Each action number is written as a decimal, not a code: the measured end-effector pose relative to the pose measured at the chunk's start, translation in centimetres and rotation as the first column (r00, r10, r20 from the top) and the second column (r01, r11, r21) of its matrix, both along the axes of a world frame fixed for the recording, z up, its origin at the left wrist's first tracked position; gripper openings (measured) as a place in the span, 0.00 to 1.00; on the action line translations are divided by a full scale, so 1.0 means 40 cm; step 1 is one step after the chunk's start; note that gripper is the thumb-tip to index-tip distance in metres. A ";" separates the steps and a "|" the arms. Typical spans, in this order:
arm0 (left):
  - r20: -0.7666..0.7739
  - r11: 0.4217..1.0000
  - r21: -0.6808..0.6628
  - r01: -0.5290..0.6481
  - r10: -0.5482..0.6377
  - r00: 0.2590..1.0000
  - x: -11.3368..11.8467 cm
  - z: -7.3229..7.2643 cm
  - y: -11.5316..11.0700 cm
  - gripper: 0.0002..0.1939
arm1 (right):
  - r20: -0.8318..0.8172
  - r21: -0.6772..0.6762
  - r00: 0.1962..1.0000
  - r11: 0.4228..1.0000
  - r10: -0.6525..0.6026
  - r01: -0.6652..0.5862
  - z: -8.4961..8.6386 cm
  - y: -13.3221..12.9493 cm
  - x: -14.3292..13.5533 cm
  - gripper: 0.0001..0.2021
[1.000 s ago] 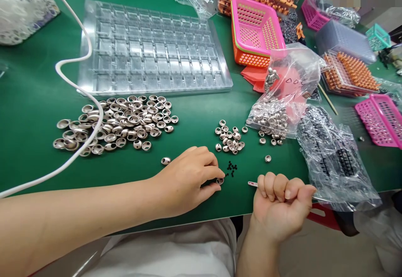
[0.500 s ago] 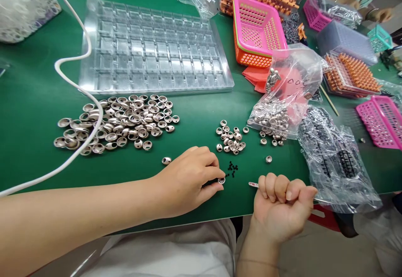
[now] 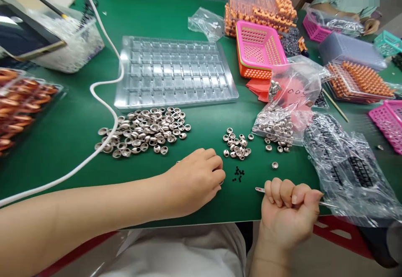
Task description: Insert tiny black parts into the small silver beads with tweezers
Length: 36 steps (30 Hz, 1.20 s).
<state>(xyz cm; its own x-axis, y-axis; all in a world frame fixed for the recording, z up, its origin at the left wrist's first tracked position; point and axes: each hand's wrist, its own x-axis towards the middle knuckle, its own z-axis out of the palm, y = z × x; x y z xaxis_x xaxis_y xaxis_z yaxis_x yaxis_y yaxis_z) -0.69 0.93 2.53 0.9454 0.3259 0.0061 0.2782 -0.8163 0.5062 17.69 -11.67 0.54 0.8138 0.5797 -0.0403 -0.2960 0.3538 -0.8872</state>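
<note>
the left hand (image 3: 198,180) now mostly hides a round silver metal ring (image 3: 222,182), its pinch impossible to tell, while the right hand (image 3: 288,212) stays clenched on a slim white-ended tool (image 3: 259,189).

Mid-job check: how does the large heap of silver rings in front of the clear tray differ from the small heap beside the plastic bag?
The large heap has far more rings than the small heap. Rings in the large heap look wider than those in the small heap. A white cable crosses the large heap's left part; none crosses the small heap. Both are loose, silver-coloured pieces on the green table.
</note>
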 end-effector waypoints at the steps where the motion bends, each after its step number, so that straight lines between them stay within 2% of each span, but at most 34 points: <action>1: -0.060 0.998 0.057 0.009 -0.006 0.998 -0.006 0.013 0.008 0.05 | -0.002 0.009 1.000 1.000 0.007 -0.007 -0.002 -0.001 0.001 0.25; 6: -0.243 0.967 0.255 -0.002 0.066 0.968 -0.062 0.064 0.054 0.05 | -0.032 0.027 0.999 0.999 0.018 -0.017 -0.008 -0.005 0.003 0.24; 10: -0.234 0.948 0.308 -0.080 0.157 0.959 -0.127 0.079 0.063 0.07 | -0.067 0.047 0.998 0.999 0.015 -0.011 -0.010 -0.007 0.002 0.24; 13: -0.105 0.945 0.299 -0.129 0.168 0.980 -0.158 0.060 0.047 0.15 | -0.081 0.059 0.996 0.998 0.028 -0.023 -0.011 -0.008 0.001 0.24; 18: 0.088 0.932 0.352 -0.087 0.059 0.994 -0.166 -0.018 0.032 0.12 | -0.080 0.080 0.996 0.996 0.042 -0.036 -0.015 -0.010 0.002 0.23; 21: 0.112 0.877 0.464 -0.127 0.084 0.990 -0.175 -0.043 0.050 0.13 | -0.070 0.096 0.996 0.994 0.061 -0.055 -0.020 -0.012 0.005 0.23; 24: 0.133 0.790 0.562 -0.244 0.205 0.970 -0.184 -0.038 0.072 0.14 | -0.066 0.099 0.995 0.993 0.071 -0.064 -0.023 -0.012 0.004 0.24; 25: 0.146 0.777 0.567 -0.272 0.230 0.962 -0.182 -0.033 0.075 0.14 | -0.065 0.101 0.995 0.993 0.073 -0.067 -0.023 -0.011 0.003 0.24; 27: 0.164 0.797 0.527 -0.295 0.245 0.955 -0.164 -0.023 0.071 0.14 | -0.061 0.106 0.995 0.992 0.077 -0.070 -0.022 -0.009 0.002 0.24; 32: 0.135 0.946 0.256 -0.198 0.168 0.977 -0.051 -0.010 0.036 0.12 | -0.042 0.105 0.996 0.991 0.082 -0.077 -0.017 -0.007 0.002 0.24; 36: 0.033 0.991 0.059 -0.121 0.120 0.992 0.041 -0.004 0.052 0.11 | -0.047 0.110 0.995 0.990 0.089 -0.083 -0.017 -0.008 0.004 0.23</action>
<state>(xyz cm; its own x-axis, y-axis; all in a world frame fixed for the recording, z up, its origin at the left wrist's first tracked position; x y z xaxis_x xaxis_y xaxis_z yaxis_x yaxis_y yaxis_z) 0.94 3.00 2.39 0.8984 0.4356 0.0563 0.3623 -0.8074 0.4656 17.87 -11.97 -0.15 0.7591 0.6508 -0.0142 -0.3735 0.4177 -0.8283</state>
